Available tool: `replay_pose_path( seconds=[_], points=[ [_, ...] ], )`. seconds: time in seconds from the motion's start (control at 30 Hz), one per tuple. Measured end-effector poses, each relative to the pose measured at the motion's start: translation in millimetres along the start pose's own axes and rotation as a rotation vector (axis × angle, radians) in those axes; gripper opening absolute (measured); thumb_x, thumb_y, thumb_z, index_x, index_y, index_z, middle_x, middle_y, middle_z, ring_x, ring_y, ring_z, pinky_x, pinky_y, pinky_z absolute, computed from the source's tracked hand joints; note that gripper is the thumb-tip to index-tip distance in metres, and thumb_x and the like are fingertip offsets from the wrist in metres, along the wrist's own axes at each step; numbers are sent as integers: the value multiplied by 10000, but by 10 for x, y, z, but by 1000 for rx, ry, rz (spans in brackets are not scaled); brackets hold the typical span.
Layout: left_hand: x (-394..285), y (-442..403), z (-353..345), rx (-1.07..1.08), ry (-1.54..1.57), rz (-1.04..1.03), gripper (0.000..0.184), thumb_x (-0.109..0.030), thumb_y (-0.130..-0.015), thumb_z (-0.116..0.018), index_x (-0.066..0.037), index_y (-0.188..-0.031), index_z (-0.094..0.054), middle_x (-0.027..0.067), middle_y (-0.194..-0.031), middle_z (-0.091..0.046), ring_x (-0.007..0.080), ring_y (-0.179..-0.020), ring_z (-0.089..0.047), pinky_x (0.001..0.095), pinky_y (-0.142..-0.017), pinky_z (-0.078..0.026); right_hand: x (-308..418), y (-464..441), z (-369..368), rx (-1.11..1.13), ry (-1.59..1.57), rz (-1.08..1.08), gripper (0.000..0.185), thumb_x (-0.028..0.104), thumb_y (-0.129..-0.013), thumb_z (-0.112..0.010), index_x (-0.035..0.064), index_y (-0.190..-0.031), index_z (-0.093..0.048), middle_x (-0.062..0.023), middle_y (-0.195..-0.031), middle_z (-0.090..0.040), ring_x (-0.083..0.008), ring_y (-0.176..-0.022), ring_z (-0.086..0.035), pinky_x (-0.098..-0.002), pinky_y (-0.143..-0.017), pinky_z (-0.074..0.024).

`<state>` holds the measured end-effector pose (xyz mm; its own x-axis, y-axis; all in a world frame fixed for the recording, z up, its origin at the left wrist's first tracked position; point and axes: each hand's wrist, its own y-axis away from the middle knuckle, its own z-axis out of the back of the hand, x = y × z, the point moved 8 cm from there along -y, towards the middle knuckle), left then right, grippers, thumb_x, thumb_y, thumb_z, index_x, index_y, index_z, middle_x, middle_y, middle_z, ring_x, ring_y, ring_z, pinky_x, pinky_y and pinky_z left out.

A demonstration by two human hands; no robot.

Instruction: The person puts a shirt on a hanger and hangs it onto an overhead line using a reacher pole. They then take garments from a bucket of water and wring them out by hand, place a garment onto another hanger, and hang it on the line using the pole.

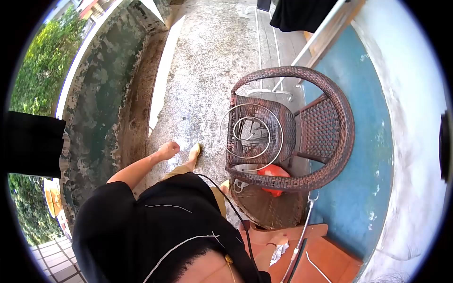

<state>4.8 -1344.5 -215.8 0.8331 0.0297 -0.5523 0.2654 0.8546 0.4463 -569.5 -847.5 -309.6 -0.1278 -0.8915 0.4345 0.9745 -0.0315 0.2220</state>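
My left hand (168,150) hangs in front of the body on the left, above the concrete floor, with its fingers curled in and nothing visible in it. My right hand (279,239) is low at the right, over an orange-brown surface (325,254); its fingers are too small to make out. Close below it lies a crumpled white cloth or tissue (279,253); whether the hand touches it is unclear. A metal pole (302,232) with a hook at its top stands just right of that hand.
A brown wicker chair (325,125) holds a spiral wire ring (282,137) on its seat. Below it are a red bag (273,175) and a round woven piece (271,207). A peeling green parapet (101,89) runs along the left, a blue and white wall (373,155) along the right.
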Motion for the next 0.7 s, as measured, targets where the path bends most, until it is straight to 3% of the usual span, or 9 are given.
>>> replay_pose_path(
  seconds=[0.1, 0.23, 0.27, 0.33, 0.5, 0.57, 0.6, 0.63, 0.7],
  points=[
    [591, -131, 253, -11, 112, 159, 252, -212, -759, -549, -15, -895, -631, 155, -809, -643, 245, -717, -633, 348, -671, -497, 1144, 522, -110, -108, -189, 249, 265, 0, -733, -507, -58, -983, -574, -190, -939, -600, -285, -824, -571, -339, -764, -451],
    [1560, -397, 751, -116, 194, 324, 249, -224, -737, -553, -5, -819, -640, 163, -727, -635, 251, -706, -630, 355, -661, -492, 2696, 1205, -545, -60, -338, 508, 225, -8, -741, -506, -59, -944, -590, -188, -897, -603, -265, -773, -575, -328, -723, -470],
    [1820, -569, 855, -68, 185, 337, 256, -188, -777, -553, 29, -888, -630, 128, -687, -626, 185, -592, -620, 315, -577, -500, 2997, 1293, -782, -35, -309, 587, 223, -14, -735, -506, -60, -937, -588, -169, -882, -596, -245, -766, -563, -323, -719, -464],
    [1978, -852, 1237, -123, 155, 330, 264, -192, -779, -548, 35, -886, -629, 133, -683, -625, 181, -589, -621, 313, -567, -502, 3744, 1670, -1183, 88, -411, 553, 240, 3, -738, -516, -65, -961, -575, -159, -899, -596, -238, -776, -560, -319, -731, -458],
    [1523, -1866, 2247, -152, 253, 162, 291, -222, -793, -536, 5, -961, -608, 135, -774, -638, 192, -653, -635, 325, -623, -497, 5260, 2479, -2386, 374, -543, 715, 214, 29, -780, -525, -30, -981, -574, -83, -858, -588, -132, -682, -532, -241, -594, -447],
    [1202, -2305, 2623, -205, 313, 42, 284, -227, -792, -546, 6, -942, -607, 132, -765, -635, 197, -676, -636, 320, -631, -496, 5982, 2999, -2507, 526, -525, 638, 205, 0, -762, -533, -44, -955, -587, -124, -899, -612, -211, -815, -576, -292, -759, -456],
    [1127, -2550, 2705, -174, 425, 55, 281, -242, -784, -533, -10, -920, -614, 174, -842, -633, 293, -818, -614, 378, -725, -471, 6239, 3103, -2658, 523, -537, 716, 202, 10, -766, -543, -41, -957, -588, -115, -897, -615, -196, -809, -575, -287, -745, -460],
    [831, -2659, 2958, -159, 420, 18, 279, -232, -808, -546, -6, -963, -597, 137, -821, -637, 225, -716, -631, 337, -649, -493, 6457, 3168, -2767, 522, -540, 720, 202, 10, -766, -543, -41, -957, -588, -115, -897, -615, -196, -809, -575, -287, -745, -460],
    [558, -3111, 3213, -202, 363, -124, 276, -237, -817, -550, -13, -971, -597, 138, -856, -635, 244, -751, -624, 347, -666, -487, 6988, 3357, -2971, 574, -549, 785, 186, 26, -775, -556, -38, -947, -590, -113, -897, -617, -191, -805, -576, -292, -726, -468]
  ],
)
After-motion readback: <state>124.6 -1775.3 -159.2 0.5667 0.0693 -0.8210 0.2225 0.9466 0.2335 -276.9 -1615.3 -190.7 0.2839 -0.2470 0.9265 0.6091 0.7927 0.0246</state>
